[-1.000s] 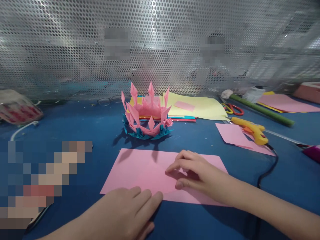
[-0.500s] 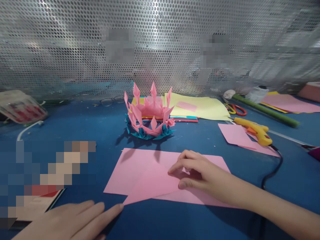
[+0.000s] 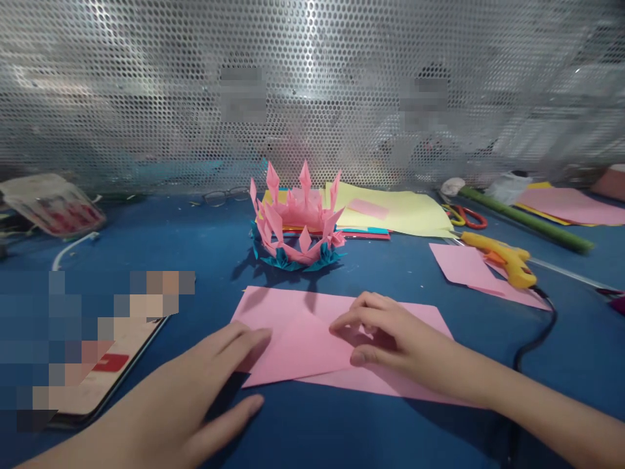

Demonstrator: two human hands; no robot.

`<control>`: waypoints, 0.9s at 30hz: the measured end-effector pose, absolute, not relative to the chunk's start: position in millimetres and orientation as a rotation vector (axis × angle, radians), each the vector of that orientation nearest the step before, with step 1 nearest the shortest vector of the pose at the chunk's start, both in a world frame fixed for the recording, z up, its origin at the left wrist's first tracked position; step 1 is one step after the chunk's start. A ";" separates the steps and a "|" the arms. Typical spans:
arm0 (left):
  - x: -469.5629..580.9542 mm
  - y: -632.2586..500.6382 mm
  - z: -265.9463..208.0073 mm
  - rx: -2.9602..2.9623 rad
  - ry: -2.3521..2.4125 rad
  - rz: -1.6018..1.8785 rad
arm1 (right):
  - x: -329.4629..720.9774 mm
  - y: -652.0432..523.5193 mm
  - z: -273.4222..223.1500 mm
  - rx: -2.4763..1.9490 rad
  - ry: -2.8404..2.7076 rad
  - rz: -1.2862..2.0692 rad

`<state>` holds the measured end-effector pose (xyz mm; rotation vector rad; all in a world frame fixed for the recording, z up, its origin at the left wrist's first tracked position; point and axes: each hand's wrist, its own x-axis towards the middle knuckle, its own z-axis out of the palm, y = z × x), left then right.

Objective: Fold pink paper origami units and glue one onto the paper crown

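A pink sheet of paper (image 3: pixel 288 306) lies flat before me, with a folded pink paper (image 3: pixel 293 355) on top of it that ends in a pointed corner at the lower left. My left hand (image 3: pixel 215 371) has its fingers over the left side of the papers, thumb spread apart near the pointed corner, holding nothing. My right hand (image 3: pixel 385 335) rests on the folded paper with curved, parted fingers, thumb on the paper. Just beyond the sheet stands a pink paper crown (image 3: pixel 297 244) with diamond-shaped tips and teal folded pieces around its base.
A yellow glue gun (image 3: pixel 502 257) lies on pink paper pieces (image 3: pixel 456 264) to the right, its black cord trailing forward. Behind are yellow sheets (image 3: pixel 410 212), scissors (image 3: pixel 471 218) and a green stick (image 3: pixel 532 221). A tablet-like device (image 3: pixel 112 378) and a clear container (image 3: pixel 53 205) sit left.
My left hand has moved up and right from the folded paper's pointed corner, onto the left side of the papers, its thumb now spread. My right hand stays nearly in place.
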<state>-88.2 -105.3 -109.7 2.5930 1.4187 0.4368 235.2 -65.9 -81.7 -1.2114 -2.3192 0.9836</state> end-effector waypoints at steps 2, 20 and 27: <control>-70.8 -99.1 -99.9 2.545 1.425 0.386 | 235.2 -66.5 -82.1 -1.214 -2.321 0.954; -32.1 -85.1 -106.4 2.650 1.111 0.495 | 234.0 -65.7 -83.0 -1.190 -2.339 0.860; -30.7 -82.7 -108.0 2.672 1.165 0.574 | 214.0 -57.5 -86.5 -1.119 -2.260 0.662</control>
